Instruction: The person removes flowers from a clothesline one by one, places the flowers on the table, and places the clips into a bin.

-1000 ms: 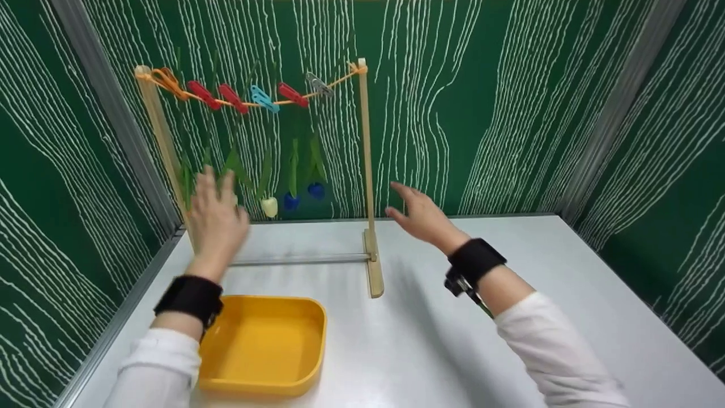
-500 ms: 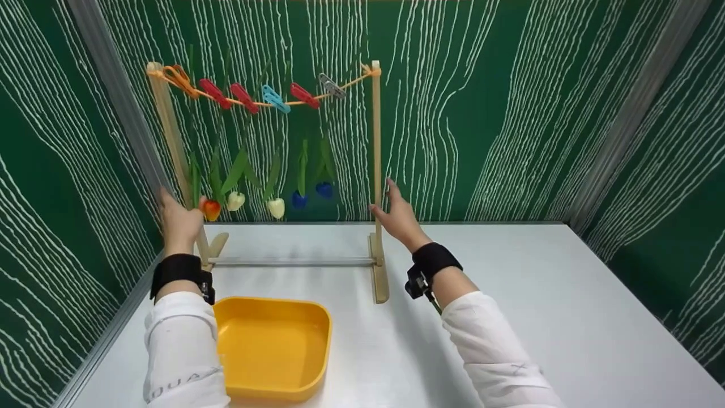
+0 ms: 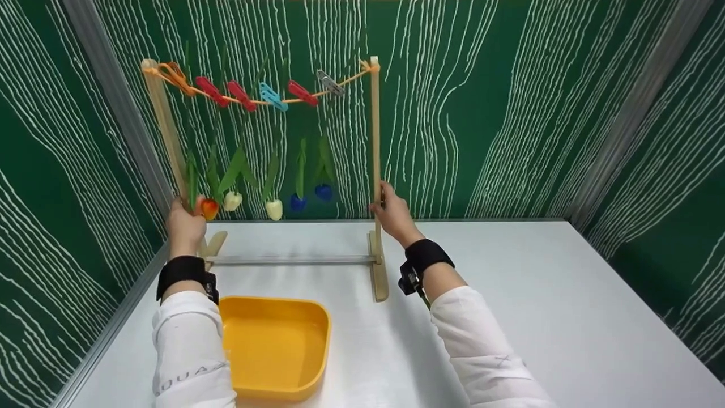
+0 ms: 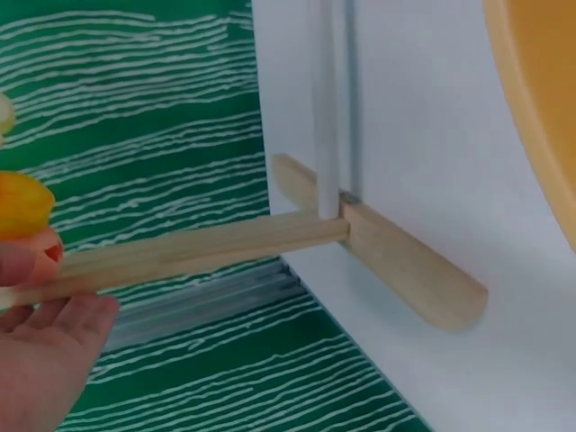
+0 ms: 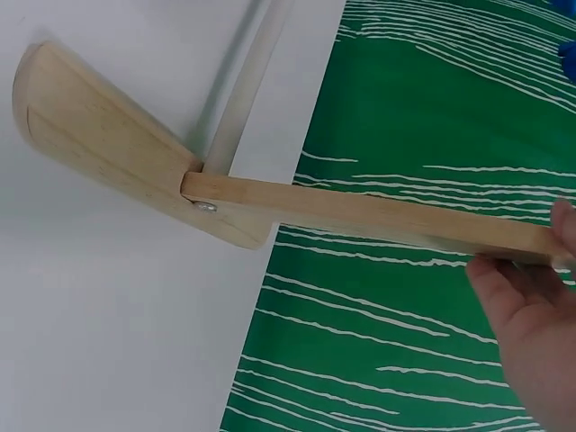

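A wooden rack (image 3: 376, 141) is stood between the hands: its left post (image 3: 165, 122) is gripped by the left hand (image 3: 187, 229), its right post (image 5: 360, 209) by the right hand (image 3: 395, 218). Above both hands, a sagging orange string (image 3: 352, 80) is tied across. Flowers (image 3: 274, 209) are hung heads-down from pegs (image 3: 273, 97), an orange one (image 3: 209, 209) just beside the left hand. Below, a yellow tray (image 3: 327, 340) is placed nearer the person.
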Available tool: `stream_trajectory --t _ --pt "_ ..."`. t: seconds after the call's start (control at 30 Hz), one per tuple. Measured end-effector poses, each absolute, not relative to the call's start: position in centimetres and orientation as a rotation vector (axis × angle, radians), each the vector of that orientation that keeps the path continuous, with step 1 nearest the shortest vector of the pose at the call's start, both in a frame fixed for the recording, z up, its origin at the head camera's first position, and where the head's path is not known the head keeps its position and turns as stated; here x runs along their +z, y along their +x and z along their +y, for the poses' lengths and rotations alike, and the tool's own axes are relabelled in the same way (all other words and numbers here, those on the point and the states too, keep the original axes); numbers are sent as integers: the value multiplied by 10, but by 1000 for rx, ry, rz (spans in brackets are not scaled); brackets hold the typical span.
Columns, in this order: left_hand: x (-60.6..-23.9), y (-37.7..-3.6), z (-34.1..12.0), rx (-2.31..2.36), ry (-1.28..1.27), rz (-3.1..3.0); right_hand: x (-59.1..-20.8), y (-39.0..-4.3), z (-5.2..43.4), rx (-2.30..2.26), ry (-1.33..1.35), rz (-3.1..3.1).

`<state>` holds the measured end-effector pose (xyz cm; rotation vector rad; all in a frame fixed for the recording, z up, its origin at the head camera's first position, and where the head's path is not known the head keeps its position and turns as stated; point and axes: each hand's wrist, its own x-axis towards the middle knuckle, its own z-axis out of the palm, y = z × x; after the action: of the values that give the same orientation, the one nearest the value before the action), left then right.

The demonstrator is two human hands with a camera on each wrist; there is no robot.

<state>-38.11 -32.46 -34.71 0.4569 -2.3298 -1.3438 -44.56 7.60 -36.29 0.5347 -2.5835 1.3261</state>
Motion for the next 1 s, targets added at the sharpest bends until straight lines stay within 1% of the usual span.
stream_trajectory --t 0.3,0.57,0.77,1.0 --pt "-354 -377 -326 -1267 486 -2364 -364 -445 80 1290 535 -2557" --pt "-359 -375 -320 -1093 554 -2330 -368 -442 97 1276 583 -2542" --pt "-360 -372 -313 -1071 593 -2301 -373 -437 109 1299 604 -2538" --pt "-358 -377 -305 -964 560 -2309 -372 -431 126 1305 621 -2530"
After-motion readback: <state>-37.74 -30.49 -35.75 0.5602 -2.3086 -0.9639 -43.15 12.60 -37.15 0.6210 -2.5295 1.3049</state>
